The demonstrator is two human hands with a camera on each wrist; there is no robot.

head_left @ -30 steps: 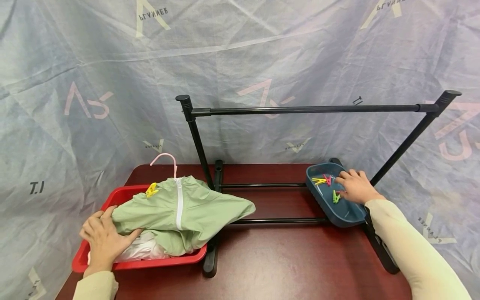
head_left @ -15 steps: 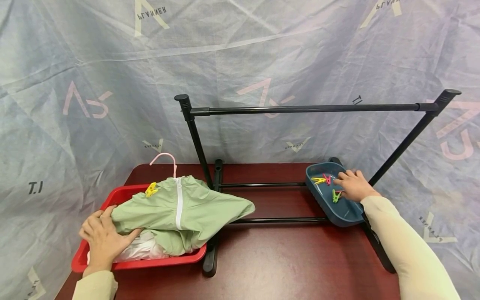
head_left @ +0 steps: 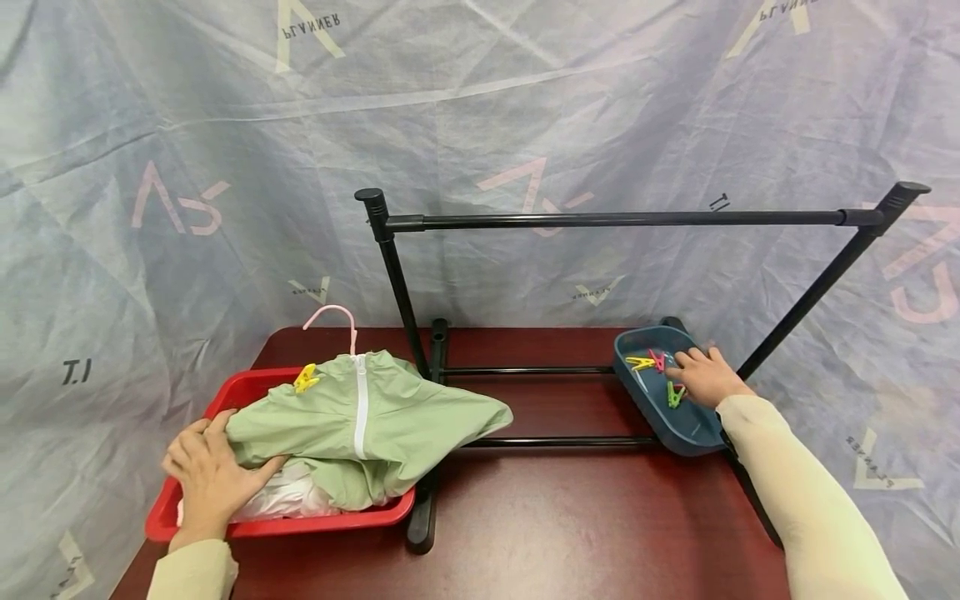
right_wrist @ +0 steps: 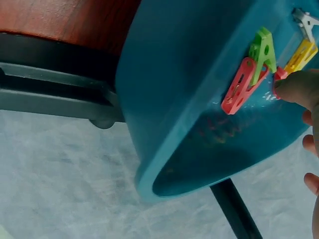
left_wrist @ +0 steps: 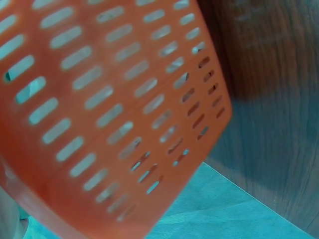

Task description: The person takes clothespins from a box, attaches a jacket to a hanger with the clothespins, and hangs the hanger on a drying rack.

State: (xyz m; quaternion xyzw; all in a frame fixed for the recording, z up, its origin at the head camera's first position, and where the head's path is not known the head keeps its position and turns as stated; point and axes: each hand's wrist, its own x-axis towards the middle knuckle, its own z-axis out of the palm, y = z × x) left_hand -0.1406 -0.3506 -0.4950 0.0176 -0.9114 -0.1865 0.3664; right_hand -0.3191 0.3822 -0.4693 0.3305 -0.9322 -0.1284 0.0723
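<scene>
My left hand (head_left: 206,479) rests at the left end of a light green zip jacket (head_left: 315,425), thumb spread away from the fingers. The jacket lies on a pink hanger (head_left: 330,310) across a red basket (head_left: 300,527), with a yellow clothespin (head_left: 306,378) near its collar. On the right, my right hand (head_left: 705,377) reaches into a blue tray (head_left: 697,446), fingers spread. Its tip is right at a pink clothespin (right_wrist: 280,73) in the right wrist view. A green clothespin (right_wrist: 262,55) lies over a red clothespin (right_wrist: 238,89), and a yellow clothespin (right_wrist: 302,55) is beyond.
A black clothes rack (head_left: 630,220) stands on the dark red table (head_left: 600,517), its top bar between the two hands. The tray sits by its right foot and the basket by its left foot (head_left: 422,525). White cloth (head_left: 288,496) lies in the basket. A grey sheet (head_left: 480,100) hangs behind.
My right hand has shifted slightly left over the tray, fingers still spread. The left hand, jacket and basket keep their places; the head view moves a little.
</scene>
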